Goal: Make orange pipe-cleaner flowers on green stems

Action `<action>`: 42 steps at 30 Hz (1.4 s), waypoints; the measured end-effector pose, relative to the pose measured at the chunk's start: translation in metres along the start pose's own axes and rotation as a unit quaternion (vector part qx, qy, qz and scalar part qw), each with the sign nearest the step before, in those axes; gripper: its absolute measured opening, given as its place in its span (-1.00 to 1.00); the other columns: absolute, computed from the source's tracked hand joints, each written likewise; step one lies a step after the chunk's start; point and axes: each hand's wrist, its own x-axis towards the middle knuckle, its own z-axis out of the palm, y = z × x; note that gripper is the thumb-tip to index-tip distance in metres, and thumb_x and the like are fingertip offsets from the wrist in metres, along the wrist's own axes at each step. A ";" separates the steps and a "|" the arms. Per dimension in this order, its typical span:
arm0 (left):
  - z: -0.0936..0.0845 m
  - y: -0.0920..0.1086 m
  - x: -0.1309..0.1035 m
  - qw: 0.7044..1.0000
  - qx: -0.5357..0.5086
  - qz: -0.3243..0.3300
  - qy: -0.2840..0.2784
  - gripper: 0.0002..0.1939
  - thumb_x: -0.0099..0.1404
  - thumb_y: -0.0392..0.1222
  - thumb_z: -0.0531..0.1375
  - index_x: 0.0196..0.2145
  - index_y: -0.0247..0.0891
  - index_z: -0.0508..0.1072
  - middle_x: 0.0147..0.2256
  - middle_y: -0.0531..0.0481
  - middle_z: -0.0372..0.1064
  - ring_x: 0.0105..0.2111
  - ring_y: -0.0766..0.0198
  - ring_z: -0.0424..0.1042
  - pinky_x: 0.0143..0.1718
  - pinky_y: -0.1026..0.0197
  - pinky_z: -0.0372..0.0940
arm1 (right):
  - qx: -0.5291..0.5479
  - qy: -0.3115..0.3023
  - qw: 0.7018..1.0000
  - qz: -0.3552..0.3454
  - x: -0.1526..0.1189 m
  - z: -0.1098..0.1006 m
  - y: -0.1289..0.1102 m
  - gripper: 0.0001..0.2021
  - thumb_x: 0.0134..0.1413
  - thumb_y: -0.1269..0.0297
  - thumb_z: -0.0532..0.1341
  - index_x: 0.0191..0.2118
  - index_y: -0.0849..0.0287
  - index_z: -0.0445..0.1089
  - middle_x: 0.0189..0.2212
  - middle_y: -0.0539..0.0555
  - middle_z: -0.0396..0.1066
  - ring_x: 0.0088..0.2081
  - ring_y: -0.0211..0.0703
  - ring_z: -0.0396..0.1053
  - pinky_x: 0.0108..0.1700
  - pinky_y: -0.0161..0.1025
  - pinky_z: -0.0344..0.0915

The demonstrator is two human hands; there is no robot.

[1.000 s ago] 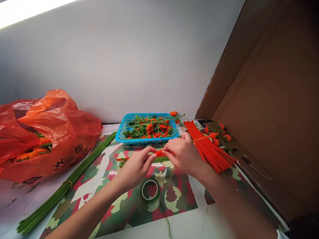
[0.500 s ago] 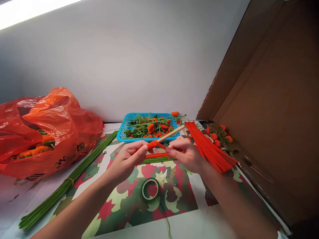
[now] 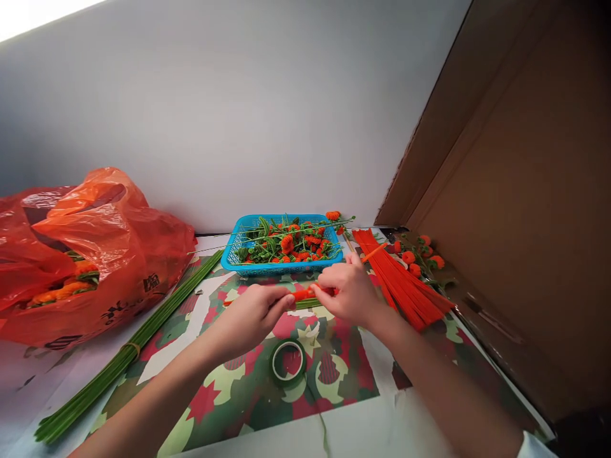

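Note:
Between my two hands runs an orange chenille stem (image 3: 301, 295) wound into a tight coil. My left hand (image 3: 255, 318) pinches the coil's left end between thumb and fingers. My right hand (image 3: 351, 292) is closed on the coil's right end, and a loose orange length sticks out beyond its knuckles. The wooden stick that showed in the coil earlier is hidden or cannot be made out among my fingers. Just under the coil lie green stems (image 3: 308, 304) on the table. A roll of dark green tape (image 3: 288, 364) lies nearer to me.
Behind my hands stands a blue basket (image 3: 229, 262) of orange flowers and green stems. Orange chenille stems (image 3: 405, 286) fan out at right, near loose flowers (image 3: 415, 257) and a cardboard wall (image 3: 515, 191). At left are a green stem bundle (image 3: 128, 350) and an orange plastic bag (image 3: 124, 254).
My right hand has turned and shifted left onto the coil, closer to my left hand. The coil has come lower and lies more level. The stick's bare end no longer shows plainly.

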 end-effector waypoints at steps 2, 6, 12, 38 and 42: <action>0.003 0.001 0.002 0.999 -0.009 -0.019 0.049 -0.60 0.35 -0.01 -0.03 -0.57 -0.23 0.27 -0.62 0.11 0.08 -0.60 0.34 0.01 -0.60 0.29 -0.09 | -0.046 0.044 0.998 -0.015 -0.001 0.004 -0.001 -0.63 0.16 0.33 0.08 -0.66 0.23 0.12 -0.68 -0.09 0.17 -0.55 -0.35 0.02 -0.26 -0.18 -0.15; 0.006 0.002 0.004 0.993 -0.022 -0.023 0.112 -0.61 0.35 0.01 -0.04 -0.55 -0.24 0.29 -0.62 0.11 0.09 -0.61 0.34 0.05 -0.60 0.31 -0.03 | -0.068 0.055 0.994 -0.067 -0.002 0.008 -0.002 -0.62 0.25 0.29 0.03 -0.61 0.21 0.20 -0.64 -0.06 0.25 -0.51 -0.31 0.09 -0.26 -0.19 -0.15; 0.010 0.000 0.004 0.987 0.041 -0.014 0.157 -0.66 0.35 -0.03 -0.04 -0.47 -0.21 0.35 -0.64 0.11 0.15 -0.61 0.29 0.11 -0.55 0.29 -0.02 | -0.037 0.020 0.995 -0.086 -0.002 0.007 -0.005 -0.59 0.30 0.26 -0.03 -0.60 0.20 0.20 -0.64 -0.06 0.21 -0.53 -0.30 0.04 -0.29 -0.20 -0.16; -0.016 -0.016 0.005 0.989 0.140 0.024 -0.041 -0.61 0.38 -0.02 -0.06 -0.56 -0.22 0.20 -0.64 0.12 0.08 -0.61 0.33 0.00 -0.54 0.25 -0.11 | -0.022 -0.095 0.995 -0.012 0.002 0.008 0.007 -0.67 0.24 0.23 0.12 -0.54 0.21 0.28 -0.59 -0.06 0.35 -0.51 -0.33 0.13 -0.30 -0.24 -0.14; -0.015 -0.017 0.006 0.982 0.188 0.001 -0.001 -0.61 0.38 0.01 -0.09 -0.50 -0.19 0.28 -0.63 0.10 0.17 -0.61 0.30 0.07 -0.53 0.24 -0.10 | -0.079 -0.059 0.993 -0.057 0.000 0.011 0.005 -0.70 0.29 0.25 0.05 -0.48 0.21 0.28 -0.55 -0.04 0.38 -0.48 -0.29 0.20 -0.32 -0.23 -0.16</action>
